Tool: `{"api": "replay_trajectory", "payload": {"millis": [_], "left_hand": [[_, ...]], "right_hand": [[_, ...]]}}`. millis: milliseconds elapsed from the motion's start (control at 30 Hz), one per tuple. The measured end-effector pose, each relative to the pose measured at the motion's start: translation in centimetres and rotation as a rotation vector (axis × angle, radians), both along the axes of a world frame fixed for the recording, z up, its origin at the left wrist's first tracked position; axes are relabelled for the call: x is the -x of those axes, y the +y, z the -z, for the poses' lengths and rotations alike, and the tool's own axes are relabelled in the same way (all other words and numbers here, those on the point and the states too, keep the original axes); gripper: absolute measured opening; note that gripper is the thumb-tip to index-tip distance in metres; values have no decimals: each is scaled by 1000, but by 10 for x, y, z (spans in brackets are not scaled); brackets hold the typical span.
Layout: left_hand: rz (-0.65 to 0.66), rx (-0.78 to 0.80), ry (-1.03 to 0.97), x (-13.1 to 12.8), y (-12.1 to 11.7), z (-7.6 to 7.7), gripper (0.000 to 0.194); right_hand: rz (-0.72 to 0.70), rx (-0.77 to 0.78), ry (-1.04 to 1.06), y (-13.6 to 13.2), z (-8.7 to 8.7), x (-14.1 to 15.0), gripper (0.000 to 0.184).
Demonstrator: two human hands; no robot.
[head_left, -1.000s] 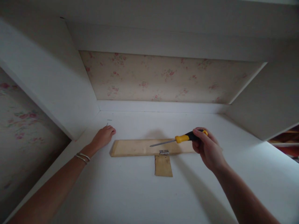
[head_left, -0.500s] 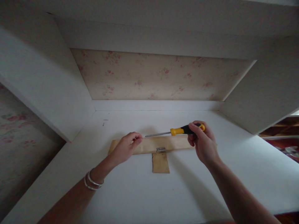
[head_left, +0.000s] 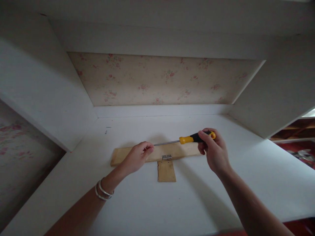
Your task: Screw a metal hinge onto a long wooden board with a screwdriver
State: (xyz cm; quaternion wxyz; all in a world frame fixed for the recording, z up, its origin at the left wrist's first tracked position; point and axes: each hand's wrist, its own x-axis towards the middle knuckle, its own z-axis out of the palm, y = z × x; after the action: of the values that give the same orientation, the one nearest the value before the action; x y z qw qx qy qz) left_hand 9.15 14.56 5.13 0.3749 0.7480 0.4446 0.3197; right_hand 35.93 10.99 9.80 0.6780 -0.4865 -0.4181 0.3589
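My right hand (head_left: 214,147) is wrapped round the black and yellow handle of a screwdriver (head_left: 187,140), whose shaft points left. At the shaft's tip, my left hand (head_left: 139,155) has thumb and forefinger pinched together; anything between them is too small to make out. Below both hands a long wooden board (head_left: 182,151) lies on the white surface. A small metal hinge (head_left: 166,157) sits at the board's near edge, where a short wooden piece (head_left: 167,171) meets it. Two holes show in the short piece near the hinge.
Two small screws or nails (head_left: 107,129) lie on the white surface (head_left: 147,206) at the back left. White panels rise at the left and right, and a flowered wall (head_left: 157,80) stands behind. Shelves (head_left: 292,129) show at the far right.
My left hand has moved slightly right, so its pinched fingertips now meet the screwdriver's tip. The view has shifted a little; my right hand keeps its hold.
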Motion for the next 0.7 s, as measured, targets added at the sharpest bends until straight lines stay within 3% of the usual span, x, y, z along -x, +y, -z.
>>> {"api": "replay_trajectory", "payload": {"millis": [700], "left_hand": [[35, 66, 10, -1, 0, 5, 33]], "right_hand": [[-61, 18, -56, -4, 6, -7, 29]]}}
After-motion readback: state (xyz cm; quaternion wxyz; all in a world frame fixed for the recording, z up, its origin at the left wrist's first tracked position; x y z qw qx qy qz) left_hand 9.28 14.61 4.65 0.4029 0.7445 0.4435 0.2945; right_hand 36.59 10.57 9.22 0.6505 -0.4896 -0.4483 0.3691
